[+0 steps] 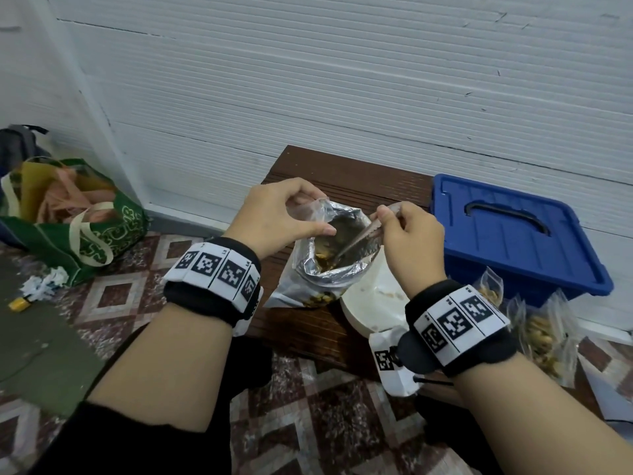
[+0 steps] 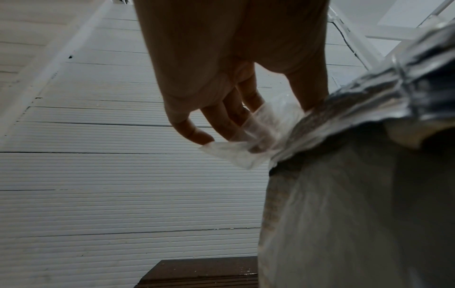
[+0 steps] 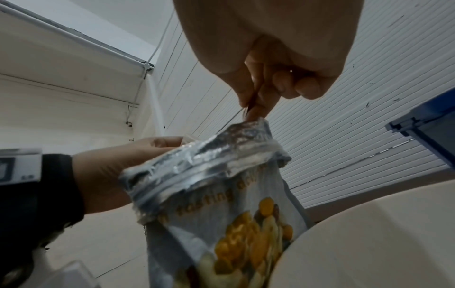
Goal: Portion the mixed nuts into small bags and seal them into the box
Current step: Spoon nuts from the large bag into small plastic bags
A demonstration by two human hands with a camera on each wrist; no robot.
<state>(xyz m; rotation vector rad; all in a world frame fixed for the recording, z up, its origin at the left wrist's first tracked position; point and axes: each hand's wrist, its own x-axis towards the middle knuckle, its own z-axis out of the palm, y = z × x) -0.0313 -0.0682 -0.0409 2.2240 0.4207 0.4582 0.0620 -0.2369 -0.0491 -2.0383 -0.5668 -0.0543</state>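
At surface centre, foil nut pouch (image 1: 329, 255) soft, crinkly; small clear bag (image 1: 308, 209) pinched by left hand (image 1: 281, 214) grip, flimsy, best held at rim; scoop (image 1: 359, 238) pinched by right hand (image 1: 411, 234) grip

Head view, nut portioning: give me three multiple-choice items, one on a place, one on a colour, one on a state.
1. Where do the filled small clear bags lie?
A. in front of the box
B. inside the green tote bag
C. on the box lid

2. What colour is the lidded plastic box?
A. red
B. blue
C. white

3. How is the silver foil nut pouch?
A. sealed flat
C. lying emptied
B. open at the top

Answers: 1 A, they lie against the box's near side. 2 B, its lid and body are blue. 3 B, the right hand holds a slim tool dipped into its mouth, while the left hand pinches an empty clear bag beside it.
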